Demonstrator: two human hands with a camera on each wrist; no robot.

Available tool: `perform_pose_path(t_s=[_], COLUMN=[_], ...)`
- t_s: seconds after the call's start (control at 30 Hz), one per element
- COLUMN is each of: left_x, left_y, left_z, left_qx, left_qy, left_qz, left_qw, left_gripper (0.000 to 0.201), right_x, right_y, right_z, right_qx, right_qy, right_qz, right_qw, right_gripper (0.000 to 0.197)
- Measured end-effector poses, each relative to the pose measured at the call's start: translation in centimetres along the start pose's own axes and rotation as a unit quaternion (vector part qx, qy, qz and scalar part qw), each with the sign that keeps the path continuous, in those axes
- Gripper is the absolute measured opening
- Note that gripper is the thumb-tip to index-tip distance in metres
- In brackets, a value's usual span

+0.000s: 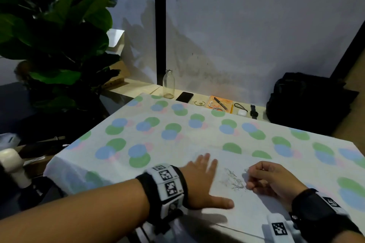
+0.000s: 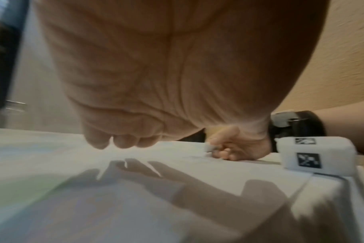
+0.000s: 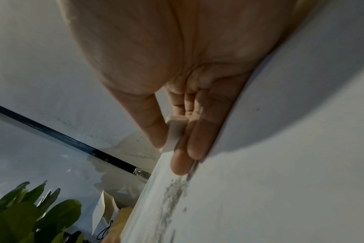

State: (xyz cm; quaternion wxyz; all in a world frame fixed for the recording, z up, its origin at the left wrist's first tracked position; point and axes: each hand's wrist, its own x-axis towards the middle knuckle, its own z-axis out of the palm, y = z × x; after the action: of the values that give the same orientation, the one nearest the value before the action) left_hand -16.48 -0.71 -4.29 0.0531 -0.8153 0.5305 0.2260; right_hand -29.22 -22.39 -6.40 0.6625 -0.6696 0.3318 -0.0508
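1. My left hand (image 1: 201, 181) lies spread flat, pressing the white paper (image 1: 246, 209) on the bench (image 1: 158, 144).
2. My right hand (image 1: 270, 179) pinches the eraser (image 3: 174, 133) just beside the grey scribble (image 1: 235, 180).
3. Bottle (image 1: 168, 85), phone (image 1: 184, 96) and backpack (image 1: 304, 100) sit well behind my hands.

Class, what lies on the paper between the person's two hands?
A patch of grey marks on the white paper, plain in the head view, between the straight-fingered left hand and the right hand pinching a white eraser.

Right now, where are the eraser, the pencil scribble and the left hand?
eraser (image 3: 175, 133), right wrist view, on its white side face.
pencil scribble (image 1: 235, 180), head view, on the middle of the grey marks.
left hand (image 1: 199, 181), head view, on the back of the hand.
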Motion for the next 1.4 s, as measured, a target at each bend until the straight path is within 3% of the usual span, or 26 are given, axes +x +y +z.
perform_pose_path(t_s=[0.13, 0.37, 0.53, 0.73, 0.9, 1.0, 1.1, 1.27, 1.33, 1.4], left_x=[-1.7, -1.6, -0.6, 0.1, 3.1, 2.8, 1.7, 2.8, 2.4, 1.6], left_y=[-3.1, 1.4, 0.2, 1.9, 1.1, 1.5, 2.0, 0.1, 0.6, 1.7], left_z=[1.3, 2.8, 3.4, 3.3, 1.1, 1.3, 0.5, -0.9, -1.1, -1.6], left_qx=[0.025, -0.026, -0.007, -0.041, -0.063, -0.063, -0.112, -0.031, -0.013, -0.039], left_qy=[-0.029, -0.002, 0.025, 0.024, 0.041, 0.01, 0.0, -0.021, -0.047, -0.07], left_qz=[-0.068, 0.034, -0.097, -0.014, -0.108, -0.065, -0.005, -0.095, -0.053, 0.031], left_qw=[0.997, 0.999, 0.995, 0.999, 0.991, 0.996, 0.994, 0.995, 0.997, 0.996], left_gripper=[0.124, 0.12, 0.126, 0.126, 0.134, 0.133, 0.114, 0.117, 0.114, 0.103], right_x=[0.3, 0.3, 0.5, 0.3, 0.3, 0.2, 0.1, 0.0, -0.1, 0.0], right_y=[0.2, 0.3, 0.4, 0.2, 0.1, 0.1, 0.1, -0.2, -0.2, -0.2], right_z=[-0.1, -0.2, -0.2, -0.1, 0.1, 0.2, 0.3, 0.3, 0.4, 0.3], right_qx=[-0.006, -0.006, -0.005, -0.012, -0.016, -0.011, -0.002, -0.004, -0.004, 0.004], right_qy=[0.001, -0.001, 0.0, 0.007, 0.017, 0.022, 0.022, 0.021, 0.019, 0.019], right_qz=[-0.008, -0.009, -0.007, -0.008, 0.0, -0.002, -0.009, -0.01, -0.009, -0.011], right_qw=[1.0, 1.0, 1.0, 1.0, 1.0, 1.0, 1.0, 1.0, 1.0, 1.0], right_gripper=[0.006, 0.008, 0.009, 0.009, 0.009, 0.009, 0.007, 0.007, 0.008, 0.008])
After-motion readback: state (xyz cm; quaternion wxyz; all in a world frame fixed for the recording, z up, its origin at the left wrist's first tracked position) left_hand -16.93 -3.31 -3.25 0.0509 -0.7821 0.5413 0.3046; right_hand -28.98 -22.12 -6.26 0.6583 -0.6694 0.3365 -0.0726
